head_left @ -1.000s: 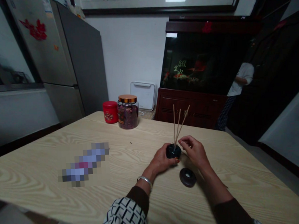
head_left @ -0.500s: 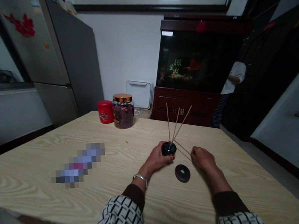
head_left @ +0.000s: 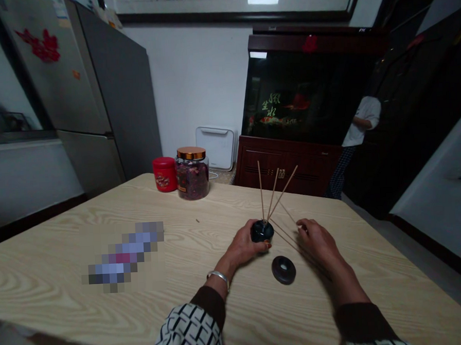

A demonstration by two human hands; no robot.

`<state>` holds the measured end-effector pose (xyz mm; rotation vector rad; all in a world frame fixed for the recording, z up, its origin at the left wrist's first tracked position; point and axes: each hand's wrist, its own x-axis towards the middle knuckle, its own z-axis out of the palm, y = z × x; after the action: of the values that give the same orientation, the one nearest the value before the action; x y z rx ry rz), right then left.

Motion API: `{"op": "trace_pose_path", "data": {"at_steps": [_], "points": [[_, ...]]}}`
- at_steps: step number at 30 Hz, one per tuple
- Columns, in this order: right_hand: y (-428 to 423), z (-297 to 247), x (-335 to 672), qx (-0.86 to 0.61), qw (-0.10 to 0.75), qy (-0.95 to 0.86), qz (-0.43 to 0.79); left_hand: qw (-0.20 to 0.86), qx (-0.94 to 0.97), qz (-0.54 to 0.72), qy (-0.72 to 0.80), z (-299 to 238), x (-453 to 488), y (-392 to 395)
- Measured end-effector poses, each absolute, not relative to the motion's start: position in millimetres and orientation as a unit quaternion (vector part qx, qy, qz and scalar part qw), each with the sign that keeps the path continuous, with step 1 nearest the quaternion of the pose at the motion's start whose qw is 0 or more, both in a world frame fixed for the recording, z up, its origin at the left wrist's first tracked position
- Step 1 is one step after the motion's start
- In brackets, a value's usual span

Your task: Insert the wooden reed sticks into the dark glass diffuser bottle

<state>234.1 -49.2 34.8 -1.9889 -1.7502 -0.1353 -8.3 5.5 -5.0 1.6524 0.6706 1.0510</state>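
Wooden table [head_left: 46, 269]: left hand [head_left: 244, 245] gripping dark stick holder [head_left: 262, 231]; right hand [head_left: 317, 242] grip unclear.

Straight beyond the fingers [head_left: 303, 226] stands a dark wood cabinet [head_left: 288, 172] bearing a fish tank [head_left: 307, 96], under a framed painting [head_left: 229, 2] on a white wall [head_left: 195, 81]. Far to their left is a grey refrigerator [head_left: 122, 96]; to their right, dim light falls on a grey floor [head_left: 420, 250].
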Motion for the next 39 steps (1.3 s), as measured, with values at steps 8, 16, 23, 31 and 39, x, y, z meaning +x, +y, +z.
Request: {"op": "trace_pose_path", "data": {"at_steps": [8, 16, 23, 31, 39], "points": [[-49, 72, 224, -0.536, 0.717, -0.442, 0.054, 0.529, 0.676, 0.432, 0.276, -5, -8, 4], [-54, 85, 198, -0.372, 0.837, -0.281, 0.285, 0.51, 0.686, 0.433, 0.287, -6, -9, 7], [-45, 90, 170, -0.368, 0.836, -0.355, 0.2, 0.524, 0.672, 0.44, 0.282, -8, -8, 7], [-39, 82, 158, -0.423, 0.772, -0.453, 0.138, 0.51, 0.685, 0.432, 0.291, -3, -10, 4], [-33, 63, 147, -0.515, 0.609, -0.569, 0.2, 0.486, 0.697, 0.44, 0.291, -4, -11, 6]]}}
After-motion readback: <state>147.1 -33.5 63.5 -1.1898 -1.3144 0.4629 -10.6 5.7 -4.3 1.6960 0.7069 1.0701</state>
